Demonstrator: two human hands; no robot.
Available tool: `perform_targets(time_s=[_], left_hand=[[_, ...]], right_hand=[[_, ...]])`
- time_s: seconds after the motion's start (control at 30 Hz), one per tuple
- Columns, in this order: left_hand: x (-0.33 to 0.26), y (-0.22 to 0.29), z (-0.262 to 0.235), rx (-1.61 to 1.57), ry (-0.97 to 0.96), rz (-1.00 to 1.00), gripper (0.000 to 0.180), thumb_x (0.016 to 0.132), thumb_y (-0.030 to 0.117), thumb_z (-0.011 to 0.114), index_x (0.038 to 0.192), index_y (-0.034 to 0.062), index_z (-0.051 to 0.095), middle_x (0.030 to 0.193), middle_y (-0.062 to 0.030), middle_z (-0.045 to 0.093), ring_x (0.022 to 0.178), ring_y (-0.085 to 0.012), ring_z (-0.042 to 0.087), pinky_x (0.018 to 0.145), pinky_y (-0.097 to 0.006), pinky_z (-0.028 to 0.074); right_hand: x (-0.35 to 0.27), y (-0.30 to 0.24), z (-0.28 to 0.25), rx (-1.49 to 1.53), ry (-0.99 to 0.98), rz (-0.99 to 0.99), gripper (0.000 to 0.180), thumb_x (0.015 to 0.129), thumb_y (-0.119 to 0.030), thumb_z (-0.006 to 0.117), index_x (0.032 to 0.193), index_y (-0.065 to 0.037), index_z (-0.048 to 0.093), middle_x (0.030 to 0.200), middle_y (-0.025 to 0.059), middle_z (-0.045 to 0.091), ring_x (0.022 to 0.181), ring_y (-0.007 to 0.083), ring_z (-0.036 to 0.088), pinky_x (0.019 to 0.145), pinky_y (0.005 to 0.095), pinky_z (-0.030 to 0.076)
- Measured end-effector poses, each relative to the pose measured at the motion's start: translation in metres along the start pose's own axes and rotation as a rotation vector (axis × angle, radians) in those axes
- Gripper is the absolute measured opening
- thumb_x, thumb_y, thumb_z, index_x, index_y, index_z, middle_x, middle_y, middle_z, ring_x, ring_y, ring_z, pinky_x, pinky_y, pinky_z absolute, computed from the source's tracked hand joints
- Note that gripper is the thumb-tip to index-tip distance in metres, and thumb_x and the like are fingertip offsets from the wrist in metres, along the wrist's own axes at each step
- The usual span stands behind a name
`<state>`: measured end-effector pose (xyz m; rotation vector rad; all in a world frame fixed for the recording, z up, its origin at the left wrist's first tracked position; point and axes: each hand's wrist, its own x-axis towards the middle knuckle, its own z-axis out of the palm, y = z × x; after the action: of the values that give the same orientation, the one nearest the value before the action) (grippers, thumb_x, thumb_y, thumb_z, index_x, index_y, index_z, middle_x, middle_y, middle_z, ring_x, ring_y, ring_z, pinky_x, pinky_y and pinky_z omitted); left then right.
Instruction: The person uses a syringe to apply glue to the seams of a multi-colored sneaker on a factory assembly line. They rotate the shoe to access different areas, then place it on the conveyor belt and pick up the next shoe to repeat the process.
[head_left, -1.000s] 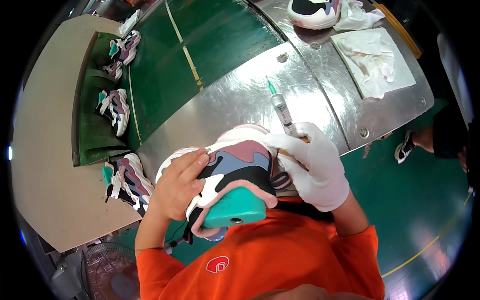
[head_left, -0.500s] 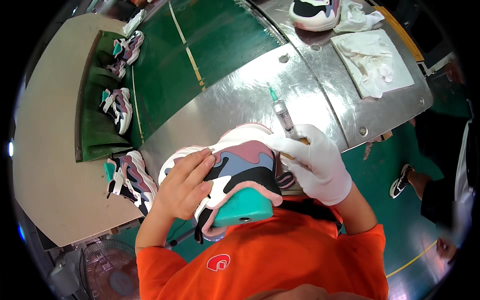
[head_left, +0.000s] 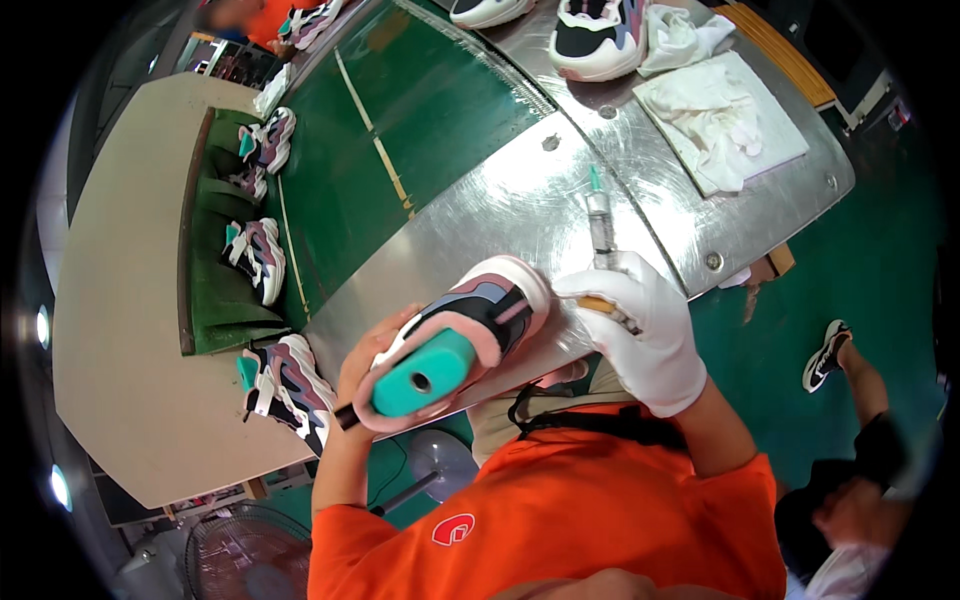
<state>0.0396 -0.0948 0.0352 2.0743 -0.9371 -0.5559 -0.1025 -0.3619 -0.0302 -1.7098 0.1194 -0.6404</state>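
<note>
My left hand [head_left: 372, 345], bare, grips a multicoloured sneaker [head_left: 492, 312] by its far side, its fingers mostly hidden behind the shoe. A teal shoe last [head_left: 445, 362] with a round hole fills the sneaker's opening, which faces up toward me. The heel points away to the right, over the metal table edge. Just right of the heel, my right hand [head_left: 645, 335] in a white glove is closed around a clear syringe [head_left: 600, 225] with a green tip pointing away. A slim yellow-brown handle [head_left: 597, 303] is also held in that glove, partly covered by the fingers.
Several similar sneakers [head_left: 258, 260] stand along a green rack [head_left: 208, 300] on the left. A green conveyor belt [head_left: 350, 170] runs beside the metal table [head_left: 520, 215]. White cloths [head_left: 715, 125] lie at the back right. A fan [head_left: 250, 560] stands lower left; another person's leg [head_left: 862, 380] shows right.
My left hand has turned the sneaker from lying side-up so that its opening with the last faces me. My right hand has shifted slightly right, the syringe now standing straighter.
</note>
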Motion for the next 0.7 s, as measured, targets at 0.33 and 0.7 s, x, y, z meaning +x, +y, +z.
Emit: perform_targets(time_s=[0.33, 0.7], left_hand=[[0.005, -0.040, -0.008, 0.049, 0.123, 0.304, 0.099, 0.046, 0.020, 0.094, 0.129, 0.0030, 0.042, 0.127, -0.0157, 0.051, 0.115, -0.0291, 0.055, 0.096, -0.043, 0.046], [0.020, -0.021, -0.011, -0.191, 0.245, -0.011, 0.101, 0.048, 0.016, 0.086, 0.130, -0.0028, 0.030, 0.120, -0.0166, 0.055, 0.110, -0.0258, 0.058, 0.096, -0.040, 0.047]], right_hand=[[0.003, -0.001, 0.000, -0.311, -0.046, -0.042, 0.031, 0.071, 0.004, 0.066, 0.097, -0.012, 0.068, 0.088, 0.0126, 0.054, 0.072, 0.0278, 0.057, 0.062, 0.0359, 0.044], [0.007, -0.001, 0.007, -0.357, -0.057, -0.051, 0.029, 0.072, -0.006, 0.063, 0.098, -0.015, 0.070, 0.080, 0.0063, 0.054, 0.077, 0.0267, 0.055, 0.067, 0.0371, 0.045]])
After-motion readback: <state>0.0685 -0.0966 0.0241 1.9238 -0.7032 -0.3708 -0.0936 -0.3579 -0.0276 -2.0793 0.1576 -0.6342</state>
